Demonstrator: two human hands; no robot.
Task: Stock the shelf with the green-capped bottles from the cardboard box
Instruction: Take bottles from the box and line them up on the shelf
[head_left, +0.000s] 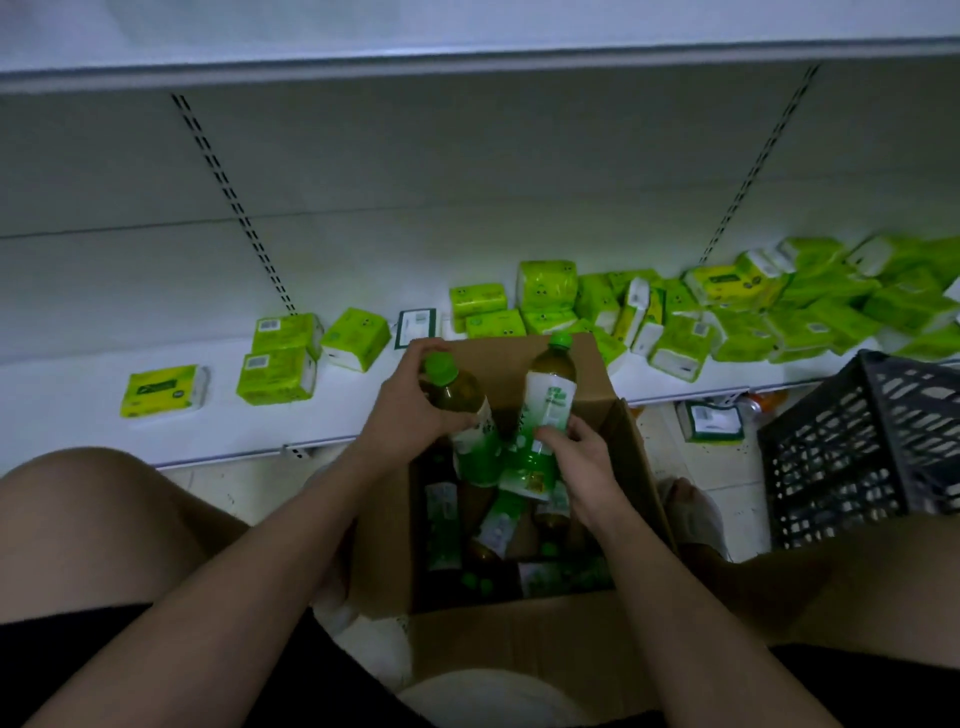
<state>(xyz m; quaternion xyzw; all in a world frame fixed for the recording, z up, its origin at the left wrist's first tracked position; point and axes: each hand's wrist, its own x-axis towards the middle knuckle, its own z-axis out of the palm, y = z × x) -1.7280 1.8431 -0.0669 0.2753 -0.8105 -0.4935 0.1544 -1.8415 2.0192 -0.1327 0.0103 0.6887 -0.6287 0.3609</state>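
Gripping one bottle per hand, left hand (410, 410), right hand (582, 462); necks point toward shelf (78, 415), left nearer.

A shop aisle, seen from a crouch on the tiled floor (727, 499). White metal retail shelving (363, 405) with slotted upright rails (228, 197) in its back panel carries many identical green-wrapped tissue packs (675, 312), some with barcode labels. An open cardboard box (592, 374) of green-capped bottles (545, 405) and a dark plastic crate (852, 457) stand before it
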